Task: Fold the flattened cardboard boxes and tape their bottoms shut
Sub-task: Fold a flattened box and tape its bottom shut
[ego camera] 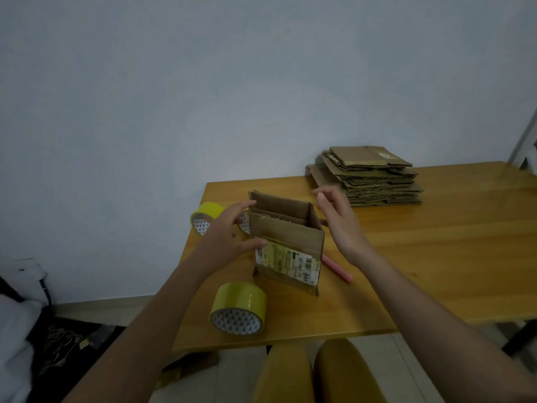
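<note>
Opened-up cardboard box (287, 242) standing upright on the wooden tabletop (406, 257), near its left end, open top facing up, inner flaps visible inside, a printed shipping label (287, 264) on the near face. Left hand (229, 231) at the box's left side, fingers stretched along the top left corner and thumb against the near face by the label: a loose, spread grip touching the cardboard, fingers not curled round it. Right hand (338, 219) just beside the box's right wall, fingers relaxed and apart, fingertips raised above the far right corner; contact with the wall not clear from this angle. Stack of flattened boxes (374, 178) at the far edge of the tabletop, well apart from the standing box, to its right and behind. One yellow tape roll (239, 308) lying on its side near the front edge, just left of the box's near corner. A second yellow tape roll (205, 218) at the left edge, partly behind the left hand. Edge of a third roll (244, 223) between the left hand and the box, mostly hidden. Pink stick-like object (337, 269) lying flat on the tabletop right of the box, under the right wrist. Mustard-coloured legs (316, 373) at the bottom of the view, below the tabletop edge.
</note>
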A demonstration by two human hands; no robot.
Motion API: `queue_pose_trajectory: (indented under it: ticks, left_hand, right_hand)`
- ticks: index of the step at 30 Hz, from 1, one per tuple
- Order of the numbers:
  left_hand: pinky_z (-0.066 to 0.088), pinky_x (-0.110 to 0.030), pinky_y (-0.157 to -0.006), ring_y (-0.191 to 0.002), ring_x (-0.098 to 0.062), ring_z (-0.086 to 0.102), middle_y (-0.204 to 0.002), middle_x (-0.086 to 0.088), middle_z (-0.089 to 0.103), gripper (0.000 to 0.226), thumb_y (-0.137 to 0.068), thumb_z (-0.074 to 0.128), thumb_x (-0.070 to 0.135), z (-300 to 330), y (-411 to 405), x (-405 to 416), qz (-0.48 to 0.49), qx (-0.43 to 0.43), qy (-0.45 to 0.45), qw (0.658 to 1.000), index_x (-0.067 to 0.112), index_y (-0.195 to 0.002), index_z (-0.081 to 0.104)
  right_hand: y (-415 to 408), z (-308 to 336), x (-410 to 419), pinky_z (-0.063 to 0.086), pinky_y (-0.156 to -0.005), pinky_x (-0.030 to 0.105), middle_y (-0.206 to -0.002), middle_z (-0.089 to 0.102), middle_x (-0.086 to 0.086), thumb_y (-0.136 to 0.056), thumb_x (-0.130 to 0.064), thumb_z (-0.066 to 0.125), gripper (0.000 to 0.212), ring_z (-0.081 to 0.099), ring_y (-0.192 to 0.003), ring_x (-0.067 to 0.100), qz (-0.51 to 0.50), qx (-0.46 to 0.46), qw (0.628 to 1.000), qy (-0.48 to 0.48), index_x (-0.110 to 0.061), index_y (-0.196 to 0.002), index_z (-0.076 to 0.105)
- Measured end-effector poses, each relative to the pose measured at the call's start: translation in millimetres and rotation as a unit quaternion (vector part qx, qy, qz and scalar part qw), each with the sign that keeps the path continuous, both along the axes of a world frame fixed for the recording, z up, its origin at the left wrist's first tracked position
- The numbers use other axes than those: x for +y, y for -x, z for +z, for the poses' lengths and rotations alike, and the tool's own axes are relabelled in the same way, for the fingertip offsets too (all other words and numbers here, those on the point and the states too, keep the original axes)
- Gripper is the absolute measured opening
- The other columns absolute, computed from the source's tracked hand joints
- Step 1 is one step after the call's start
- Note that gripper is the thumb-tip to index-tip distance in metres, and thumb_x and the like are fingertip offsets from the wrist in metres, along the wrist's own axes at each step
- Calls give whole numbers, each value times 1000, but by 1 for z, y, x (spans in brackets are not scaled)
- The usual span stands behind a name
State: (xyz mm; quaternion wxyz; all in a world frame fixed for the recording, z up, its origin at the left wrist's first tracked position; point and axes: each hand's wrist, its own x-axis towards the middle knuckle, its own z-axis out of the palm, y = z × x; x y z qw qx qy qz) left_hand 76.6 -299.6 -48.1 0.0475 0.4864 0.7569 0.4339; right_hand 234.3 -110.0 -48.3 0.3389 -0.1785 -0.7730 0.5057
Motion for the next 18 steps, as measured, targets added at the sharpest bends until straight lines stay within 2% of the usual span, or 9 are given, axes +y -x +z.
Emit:
queue_pose_trajectory:
  ticks: [1,3,5,7,9,12,15,18]
  left_hand:
    - [53,-31,-87,-124,-15,48,-148,7,42,79,-72,83,32,0,1,2,0,8,-3,1000,28,-141,44]
    - [51,-25,-89,-126,-13,48,-150,7,39,79,-69,84,34,-1,1,7,-5,17,-12,1000,24,-138,47]
    - [46,-10,-88,-127,-8,47,-150,9,40,74,-68,85,31,2,1,11,-13,20,-25,999,20,-133,52]
    - [44,-5,-87,-125,-6,49,-147,8,45,66,-67,85,30,6,1,13,-12,26,-36,999,18,-126,57]
    - [46,-13,-95,-126,-5,50,-142,7,51,57,-65,83,34,10,1,12,-21,32,-41,998,20,-117,62]
    - [44,-30,-106,-129,-4,49,-135,9,57,53,-62,79,43,11,-2,12,-64,22,0,998,18,-107,69]
    - [45,-28,-105,-127,-3,51,-130,10,61,49,-64,78,44,8,-7,16,-80,7,1,997,19,-105,71]
    - [53,-25,-90,-111,-2,61,-119,6,67,45,-68,77,36,8,-6,15,-74,-55,-29,995,18,-109,69]
  right_hand:
    - [-2,-5,1,48,-98,48,-116,51,-6,-96,-56,42,25,52,-110,12,-12,16,1000,-9,-36,-103,56]
    - [-7,-12,1,47,-89,35,-107,51,-5,-96,-56,44,26,51,-102,9,-18,12,998,-52,-32,-93,53]
    - [-9,-15,0,38,-82,21,-107,51,-3,-96,-53,43,25,49,-100,4,-14,-10,997,-78,-31,-89,54]
    - [-8,-15,3,35,-79,17,-109,52,-2,-96,-50,44,26,49,-100,3,-18,-25,997,-72,-29,-88,56]
    - [-5,-13,5,37,-77,19,-107,54,0,-96,-47,49,26,51,-97,6,-14,-44,997,-61,-24,-89,57]
    - [1,-10,3,45,-75,26,-104,57,0,-92,-50,57,30,55,-93,13,17,-66,998,-16,-20,-95,54]
    - [5,-8,-1,50,-70,29,-102,56,-3,-88,-48,63,35,56,-88,14,9,-72,997,14,-19,-100,48]
    - [5,-10,0,53,-66,25,-102,56,-6,-84,-35,73,34,57,-88,14,-13,-50,998,29,-21,-100,47]
